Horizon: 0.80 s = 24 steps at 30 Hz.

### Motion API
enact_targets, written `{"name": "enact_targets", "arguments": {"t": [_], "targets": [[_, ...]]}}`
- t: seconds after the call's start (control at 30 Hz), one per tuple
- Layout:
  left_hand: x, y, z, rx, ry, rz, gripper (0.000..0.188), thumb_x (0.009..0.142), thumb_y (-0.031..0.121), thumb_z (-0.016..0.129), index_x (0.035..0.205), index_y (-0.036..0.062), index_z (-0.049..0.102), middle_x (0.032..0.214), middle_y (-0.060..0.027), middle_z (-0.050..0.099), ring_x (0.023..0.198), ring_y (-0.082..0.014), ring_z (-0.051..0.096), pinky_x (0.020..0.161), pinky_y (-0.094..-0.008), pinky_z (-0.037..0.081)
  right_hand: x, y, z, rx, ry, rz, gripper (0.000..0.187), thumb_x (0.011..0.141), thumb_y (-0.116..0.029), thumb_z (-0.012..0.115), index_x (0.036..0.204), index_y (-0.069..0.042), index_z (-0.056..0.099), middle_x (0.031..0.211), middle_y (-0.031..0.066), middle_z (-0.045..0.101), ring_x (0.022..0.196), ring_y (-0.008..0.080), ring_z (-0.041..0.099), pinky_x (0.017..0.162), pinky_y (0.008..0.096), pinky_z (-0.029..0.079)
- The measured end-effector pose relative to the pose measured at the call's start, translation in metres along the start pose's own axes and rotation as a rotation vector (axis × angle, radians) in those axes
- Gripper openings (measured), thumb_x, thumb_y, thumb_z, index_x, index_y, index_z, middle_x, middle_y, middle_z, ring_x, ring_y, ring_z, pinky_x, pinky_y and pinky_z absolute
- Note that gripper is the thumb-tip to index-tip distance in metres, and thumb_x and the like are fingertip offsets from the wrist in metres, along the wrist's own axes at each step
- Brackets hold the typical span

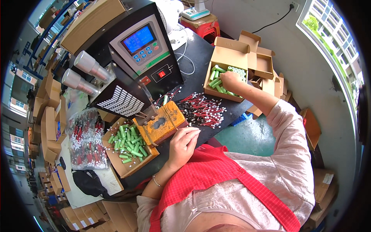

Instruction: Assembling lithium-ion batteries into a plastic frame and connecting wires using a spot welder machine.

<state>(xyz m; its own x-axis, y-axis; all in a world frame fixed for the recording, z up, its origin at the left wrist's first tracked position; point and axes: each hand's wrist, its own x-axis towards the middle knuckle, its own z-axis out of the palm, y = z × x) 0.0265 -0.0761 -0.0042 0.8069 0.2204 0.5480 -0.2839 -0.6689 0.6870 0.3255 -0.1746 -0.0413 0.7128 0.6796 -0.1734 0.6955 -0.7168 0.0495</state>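
Note:
My right hand (232, 81) reaches into an open cardboard box (228, 96) of green cylindrical battery cells (214, 82), at the far right of the table. Its fingers are bent and closed down among the cells; their tips are hidden. Nearer to me, my left hand (183, 144) is held with its fingers pressed together beside a worn yellow block (170, 118). Anything pinched there is too small to make out. Behind the block stands a black spot welder (170, 62) with a lit blue screen. Red and black connector leads (203, 110) lie in a pile between my hands.
A second cardboard box (129, 168) at the left holds loose green cells with leads. Beyond it lies a clear bag (87, 139) of wired connectors, with a black cloth item (89, 183) in front. Empty cartons (264, 63) are stacked at the right, and a fan base (195, 12) stands behind.

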Motion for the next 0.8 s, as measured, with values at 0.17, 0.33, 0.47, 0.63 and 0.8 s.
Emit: {"name": "enact_targets", "arguments": {"t": [0.17, 0.33, 0.47, 0.63, 0.8], "targets": [[0.015, -0.005, 0.025, -0.206, -0.098, -0.169, 0.012, 0.078, -0.001, 0.06, 0.089, -0.0012, 0.063, 0.082, -0.0118, 0.063, 0.075, -0.0233, 0.062, 0.068, -0.0297, 0.049, -0.008, 0.009, 0.008, 0.19, 0.184, -0.186, 0.017, 0.067, -0.004, 0.053, 0.082, 0.001, 0.059, 0.08, 0.02, 0.06, 0.078, 0.0333, 0.062, 0.069, 0.0396, 0.051], [0.033, -0.029, 0.06, -0.875, -0.252, -0.732, 0.019, 0.088, 0.013, 0.054, 0.102, 0.0017, 0.06, 0.088, -0.0062, 0.064, 0.078, -0.011, 0.061, 0.069, -0.0216, 0.048, -0.037, 0.009, -0.014, 0.576, 0.355, -0.394, 0.033, 0.071, -0.005, 0.058, 0.104, -0.003, 0.057, 0.087, 0.016, 0.056, 0.081, 0.0344, 0.058, 0.073, 0.0396, 0.047], [0.053, -0.039, 0.078, -1.468, -0.229, -1.094, 0.034, 0.092, 0.035, 0.046, 0.109, 0.0054, 0.053, 0.093, -0.0093, 0.061, 0.08, -0.016, 0.061, 0.07, -0.0265, 0.051, -0.072, -0.005, -0.049, 0.656, 0.433, -0.579, 0.034, 0.07, -0.003, 0.061, 0.103, -0.005, 0.057, 0.091, 0.0135, 0.056, 0.08, 0.0304, 0.059, 0.066, 0.0362, 0.049], [0.058, -0.037, 0.078, -1.899, -0.379, -1.158, 0.037, 0.089, 0.045, 0.046, 0.102, 0.0106, 0.054, 0.093, -0.008, 0.062, 0.08, -0.0207, 0.063, 0.06, -0.0307, 0.054, -0.102, -0.017, -0.058, 0.65, 0.198, -1.096, 0.036, 0.071, -0.014, 0.069, 0.104, -0.007, 0.059, 0.098, 0.0111, 0.058, 0.082, 0.0271, 0.06, 0.067, 0.0336, 0.051], [0.05, -0.028, 0.078, -1.523, -0.352, -1.268, 0.024, 0.091, 0.024, 0.048, 0.113, 0.0129, 0.047, 0.088, -0.0056, 0.058, 0.058, -0.007, 0.049, 0.042, -0.0168, 0.036, -0.049, -0.002, -0.049, 0.52, 0.219, -0.644, 0.023, 0.075, -0.014, 0.063, 0.096, -0.005, 0.061, 0.079, 0.0113, 0.058, 0.073, 0.0279, 0.059, 0.062, 0.0381, 0.048]]}}
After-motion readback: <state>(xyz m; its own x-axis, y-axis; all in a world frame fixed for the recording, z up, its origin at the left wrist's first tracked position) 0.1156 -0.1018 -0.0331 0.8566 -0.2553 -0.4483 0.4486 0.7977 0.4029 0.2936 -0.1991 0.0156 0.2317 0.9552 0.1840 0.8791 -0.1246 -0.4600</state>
